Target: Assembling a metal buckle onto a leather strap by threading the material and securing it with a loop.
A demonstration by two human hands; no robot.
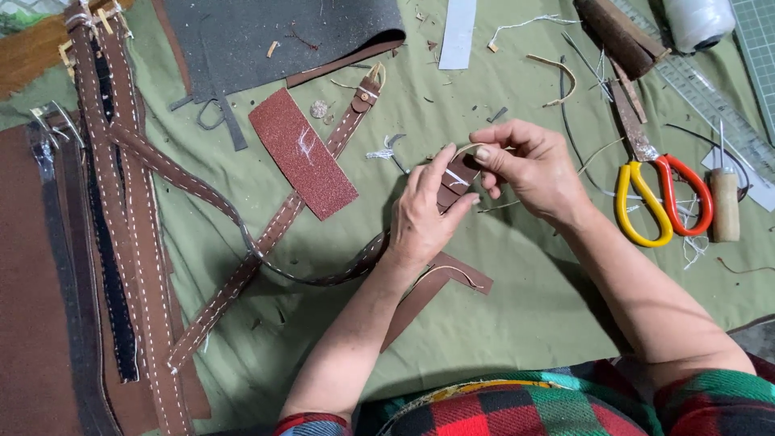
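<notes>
At the picture's centre the left hand (421, 216) pinches a brown leather strap end (457, 181); the right hand (529, 165) grips a thin tan lace (467, 148) at its one o'clock. A loosened pinch could let the lace slip free. Scissors (662, 198) lie at three o'clock.

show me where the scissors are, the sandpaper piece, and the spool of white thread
scissors (646, 173): head view, near the pivot.
sandpaper piece (303, 153): head view, middle of its reddish face.
spool of white thread (699, 22): head view, its wound side.
</notes>
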